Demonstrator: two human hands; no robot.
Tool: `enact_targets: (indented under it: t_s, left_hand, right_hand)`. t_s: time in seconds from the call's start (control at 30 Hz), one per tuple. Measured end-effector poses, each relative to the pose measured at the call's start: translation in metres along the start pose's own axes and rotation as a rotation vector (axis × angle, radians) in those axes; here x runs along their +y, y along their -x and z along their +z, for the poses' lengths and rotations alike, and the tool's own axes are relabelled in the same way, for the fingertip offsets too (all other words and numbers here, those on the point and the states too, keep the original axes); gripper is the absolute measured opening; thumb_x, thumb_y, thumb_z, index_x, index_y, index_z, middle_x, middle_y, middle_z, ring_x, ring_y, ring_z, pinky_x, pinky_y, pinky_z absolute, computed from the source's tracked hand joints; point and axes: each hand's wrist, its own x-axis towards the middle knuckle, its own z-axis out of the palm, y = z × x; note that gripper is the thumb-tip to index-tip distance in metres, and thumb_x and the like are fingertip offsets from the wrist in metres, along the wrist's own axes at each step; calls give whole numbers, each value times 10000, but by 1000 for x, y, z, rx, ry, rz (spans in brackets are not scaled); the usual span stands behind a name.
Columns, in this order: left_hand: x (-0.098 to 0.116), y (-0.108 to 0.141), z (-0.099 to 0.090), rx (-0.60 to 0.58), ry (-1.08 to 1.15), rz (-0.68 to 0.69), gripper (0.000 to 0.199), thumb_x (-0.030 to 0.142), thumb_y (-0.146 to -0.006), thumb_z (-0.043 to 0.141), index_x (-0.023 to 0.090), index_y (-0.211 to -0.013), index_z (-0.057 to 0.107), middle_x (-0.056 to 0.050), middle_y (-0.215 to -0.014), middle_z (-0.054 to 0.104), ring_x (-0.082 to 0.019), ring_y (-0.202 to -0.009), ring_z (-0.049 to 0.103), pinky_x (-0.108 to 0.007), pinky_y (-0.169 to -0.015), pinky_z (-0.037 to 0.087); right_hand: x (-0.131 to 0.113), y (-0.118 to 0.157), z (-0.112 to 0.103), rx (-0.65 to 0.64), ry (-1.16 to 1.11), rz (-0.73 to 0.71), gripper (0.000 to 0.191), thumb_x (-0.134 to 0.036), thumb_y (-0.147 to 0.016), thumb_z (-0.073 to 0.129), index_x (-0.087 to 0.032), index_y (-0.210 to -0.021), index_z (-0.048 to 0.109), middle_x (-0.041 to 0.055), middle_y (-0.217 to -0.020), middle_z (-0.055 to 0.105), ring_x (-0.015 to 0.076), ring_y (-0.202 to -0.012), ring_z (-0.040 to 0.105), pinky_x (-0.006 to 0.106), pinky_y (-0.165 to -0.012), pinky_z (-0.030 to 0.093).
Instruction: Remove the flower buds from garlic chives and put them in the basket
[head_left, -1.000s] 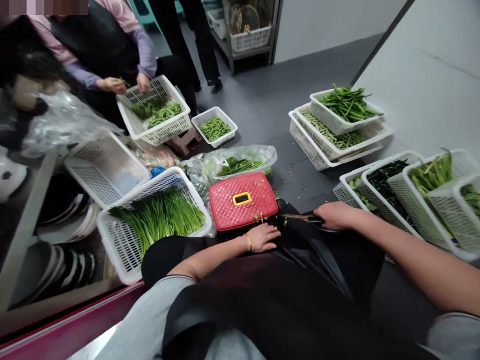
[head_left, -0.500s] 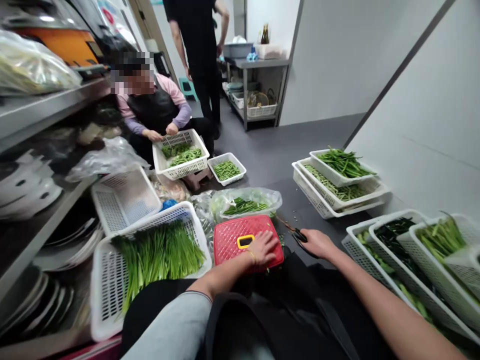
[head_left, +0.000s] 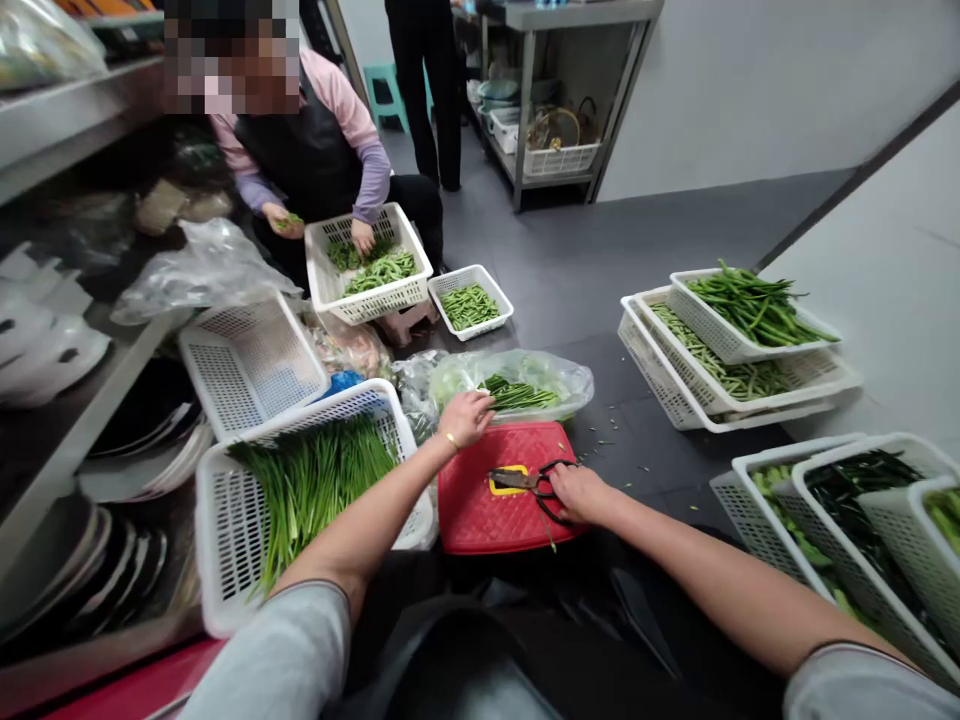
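My right hand (head_left: 581, 494) is closed round the black handles of a pair of scissors (head_left: 531, 480). The blades point left over the yellow-framed handle of a red quilted lid or box (head_left: 480, 522) before my lap. Beyond its far edge, my left hand (head_left: 466, 418) has its fingers drawn together at the near left ends of a bunch of thin green stems (head_left: 521, 393). The stems lie in a container lined with a clear plastic bag (head_left: 576, 380). My fingertips are partly hidden. A thin green scrap (head_left: 551, 530) lies on the red lid's near side.
A white basket of long green leaves (head_left: 319, 490) stands left, an empty white basket (head_left: 251, 360) behind it. A seated person (head_left: 300, 150) handles greens over another basket (head_left: 382, 300). Stacked baskets of green vegetables (head_left: 739, 400) stand right. Scraps dot the floor; shelves line the left.
My left hand has left the red lid and reached forward to the stems. My right hand has brought the scissors inward over the lid. The view has tilted down.
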Motion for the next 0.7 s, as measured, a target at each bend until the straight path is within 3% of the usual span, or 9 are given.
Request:
enact_targets:
  t_s: [0.1, 0.17, 0.23, 0.33, 0.43, 0.5, 0.6, 0.7]
  left_hand:
    - [-34, -42, 4, -216, -211, -9, 237, 342, -887, 547, 197, -967, 716, -98, -1150, 670, -310, -1283, 458, -543, -1090, 297]
    - [-48, -60, 11, -265, -303, -23, 261, 376, -893, 536, 195, -918, 722, -103, -1222, 633, -338, -1350, 370, -582, -1111, 223]
    - [-61, -75, 14, -285, -346, -101, 333, 403, -910, 493, 160, -934, 719, -142, -1251, 600, -354, -1312, 413, -559, -1080, 287]
    - [-83, -92, 8, -346, -336, -301, 366, 344, -933, 426, 107, -1034, 685, -182, -1149, 606, -305, -1046, 610, -429, -884, 479]
    - [-103, -104, -4, -342, -307, -396, 350, 171, -897, 418, 153, -1181, 622, -156, -1140, 572, -247, -905, 645, -362, -778, 507]
    - [-109, -109, -10, -249, -275, -375, 415, 129, -886, 403, 181, -1263, 567, -134, -1125, 556, -229, -911, 629, -354, -793, 504]
    - [-105, -109, -11, -90, -209, -279, 445, 137, -894, 384, 167, -1317, 516, -116, -1077, 541, -223, -953, 592, -352, -830, 497]
    - [-88, -99, -5, -65, -130, -192, 446, 133, -892, 367, 162, -1313, 513, -104, -1017, 547, -210, -919, 586, -350, -812, 502]
  right_hand:
    - [17, -29, -34, -25, -20, -29, 277, -309, -871, 519, -139, -1024, 674, 145, -1011, 701, 264, -918, 675, 315, -762, 508]
    - [39, -69, -59, -2, -32, -10, 352, -267, -960, 346, -148, -1102, 645, 140, -1090, 681, 245, -1017, 645, 317, -836, 490]
    - [62, -124, -74, -23, -36, 21, 372, -234, -985, 303, -124, -1143, 621, 153, -1155, 648, 235, -1081, 611, 337, -901, 473]
    - [90, -207, -69, -154, -44, 34, 298, -320, -953, 482, -146, -1166, 597, 105, -1184, 613, 201, -1048, 602, 382, -902, 501]
    - [113, -254, -39, -273, -15, 72, 358, -366, -911, 563, -156, -1201, 564, 87, -1205, 580, 199, -1034, 595, 408, -873, 522]
    - [130, -256, -12, -337, 21, 112, 367, -360, -910, 564, -140, -1204, 561, 95, -1197, 581, 207, -1035, 596, 406, -869, 523]
    - [150, -228, 24, -409, 66, 132, 364, -359, -910, 566, -138, -1199, 562, 95, -1183, 588, 200, -1022, 601, 403, -861, 526]
    - [152, -202, 46, -415, 89, 85, 342, -361, -912, 564, -142, -1173, 574, 84, -1156, 602, 185, -1000, 608, 401, -858, 527]
